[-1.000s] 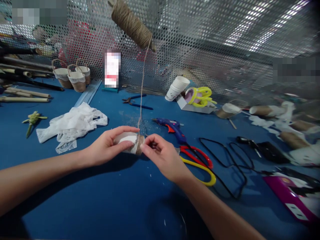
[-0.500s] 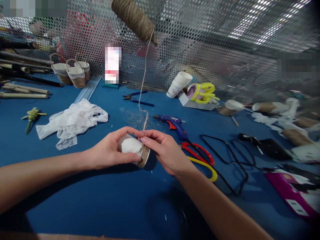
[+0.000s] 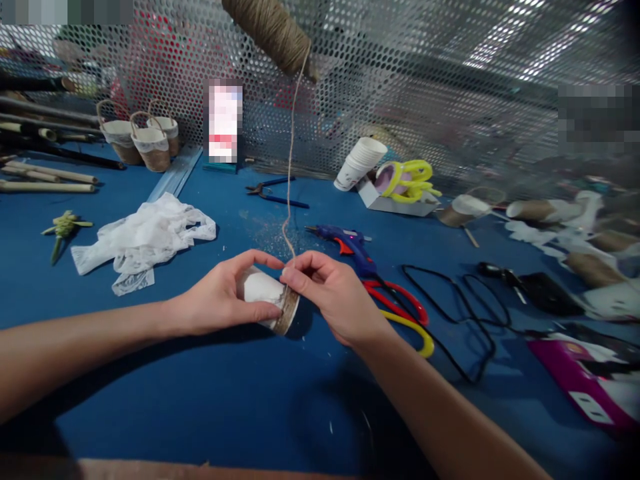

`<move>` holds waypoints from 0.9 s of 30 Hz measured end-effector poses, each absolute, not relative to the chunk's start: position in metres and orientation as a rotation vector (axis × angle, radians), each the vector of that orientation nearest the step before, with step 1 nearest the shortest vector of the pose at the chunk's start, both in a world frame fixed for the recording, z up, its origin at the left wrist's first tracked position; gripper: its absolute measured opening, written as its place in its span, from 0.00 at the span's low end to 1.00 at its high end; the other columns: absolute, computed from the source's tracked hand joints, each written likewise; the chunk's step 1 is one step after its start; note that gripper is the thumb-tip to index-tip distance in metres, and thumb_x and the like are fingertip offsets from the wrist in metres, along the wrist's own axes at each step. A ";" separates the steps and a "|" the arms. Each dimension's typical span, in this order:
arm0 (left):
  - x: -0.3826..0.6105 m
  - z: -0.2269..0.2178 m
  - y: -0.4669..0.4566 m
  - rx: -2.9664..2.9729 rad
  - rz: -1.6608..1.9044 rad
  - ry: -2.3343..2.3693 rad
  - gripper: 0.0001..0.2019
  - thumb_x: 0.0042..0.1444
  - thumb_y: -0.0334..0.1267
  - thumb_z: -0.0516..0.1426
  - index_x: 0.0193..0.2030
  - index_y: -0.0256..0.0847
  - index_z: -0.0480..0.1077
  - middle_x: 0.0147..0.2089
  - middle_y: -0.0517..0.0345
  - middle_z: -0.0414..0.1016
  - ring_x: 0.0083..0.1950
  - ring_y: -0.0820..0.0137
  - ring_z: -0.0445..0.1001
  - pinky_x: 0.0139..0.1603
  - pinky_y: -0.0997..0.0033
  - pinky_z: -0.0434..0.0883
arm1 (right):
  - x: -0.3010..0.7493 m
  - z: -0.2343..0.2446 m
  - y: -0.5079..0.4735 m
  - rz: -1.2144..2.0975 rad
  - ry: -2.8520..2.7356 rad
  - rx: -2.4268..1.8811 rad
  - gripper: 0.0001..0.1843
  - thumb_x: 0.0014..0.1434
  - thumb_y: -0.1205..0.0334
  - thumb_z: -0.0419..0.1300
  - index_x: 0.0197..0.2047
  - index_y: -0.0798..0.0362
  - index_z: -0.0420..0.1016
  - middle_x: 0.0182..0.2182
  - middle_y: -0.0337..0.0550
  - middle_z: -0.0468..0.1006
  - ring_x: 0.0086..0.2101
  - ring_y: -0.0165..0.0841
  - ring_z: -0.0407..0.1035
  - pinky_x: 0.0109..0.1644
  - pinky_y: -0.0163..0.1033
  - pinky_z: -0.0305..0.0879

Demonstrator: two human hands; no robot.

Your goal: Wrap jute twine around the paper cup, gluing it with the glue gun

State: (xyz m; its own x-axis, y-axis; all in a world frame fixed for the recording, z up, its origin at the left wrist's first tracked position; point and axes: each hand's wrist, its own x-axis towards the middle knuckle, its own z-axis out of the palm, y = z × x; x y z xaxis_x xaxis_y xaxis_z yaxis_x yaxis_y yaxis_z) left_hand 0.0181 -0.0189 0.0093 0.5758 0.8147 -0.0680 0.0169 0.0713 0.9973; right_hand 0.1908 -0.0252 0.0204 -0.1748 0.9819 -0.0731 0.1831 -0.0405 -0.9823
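Note:
A white paper cup (image 3: 262, 289) lies tilted on its side in my left hand (image 3: 215, 293), whose thumb and fingers wrap round it. Brown twine is wound in a band (image 3: 287, 311) about the cup's right end. My right hand (image 3: 333, 293) pinches the twine (image 3: 289, 227) close to the cup's upper edge. From there the strand runs up to a large twine spool (image 3: 273, 33) at the perforated metal panel. Just beyond my right hand lies a blue glue gun (image 3: 347, 247). Red and yellow handles (image 3: 400, 301) lie partly behind my right wrist.
White lace (image 3: 150, 233) lies at left, with small twine-covered baskets (image 3: 153, 147) behind it. Pliers (image 3: 277, 193) rest further back. Stacked paper cups (image 3: 359, 163) stand beside a white box (image 3: 395, 200). A black cable (image 3: 450, 320) loops at right, near a purple package (image 3: 570, 380).
My right hand has drawn slightly away from the left fingertips, still pinching the twine. The strand hangs a little further right near the pliers. The cup stays in my left hand.

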 end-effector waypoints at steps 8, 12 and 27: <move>0.018 0.010 -0.019 1.431 0.709 0.795 0.21 0.44 0.33 0.61 0.45 0.36 0.61 0.26 0.65 0.65 0.25 0.78 0.64 0.25 0.79 0.65 | 0.188 0.020 -0.026 1.203 -1.568 -1.380 0.13 0.50 0.54 0.60 0.25 0.53 0.65 0.21 0.33 0.64 0.23 0.25 0.58 0.27 0.34 0.56; 0.017 0.009 -0.020 1.465 0.738 0.799 0.24 0.46 0.35 0.61 0.51 0.37 0.60 0.26 0.65 0.66 0.25 0.77 0.65 0.25 0.79 0.65 | 0.188 0.020 -0.024 1.218 -1.621 -1.374 0.12 0.49 0.55 0.61 0.26 0.53 0.65 0.22 0.33 0.66 0.23 0.25 0.60 0.28 0.34 0.58; 0.014 0.011 -0.020 1.700 0.700 0.927 0.13 0.51 0.42 0.56 0.40 0.34 0.69 0.31 0.57 0.71 0.25 0.77 0.63 0.25 0.79 0.63 | 0.234 0.035 -0.001 0.541 -1.747 -1.682 0.15 0.55 0.50 0.53 0.33 0.54 0.70 0.29 0.45 0.74 0.30 0.34 0.68 0.36 0.40 0.62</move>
State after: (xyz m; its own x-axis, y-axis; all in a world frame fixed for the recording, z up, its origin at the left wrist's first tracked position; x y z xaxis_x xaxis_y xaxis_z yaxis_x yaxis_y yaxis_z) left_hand 0.0138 -0.0199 0.0105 0.5327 0.8462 0.0144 0.2456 -0.1708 0.9542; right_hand 0.2342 -0.0014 0.0353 0.0293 0.9859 0.1648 0.7198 0.0936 -0.6878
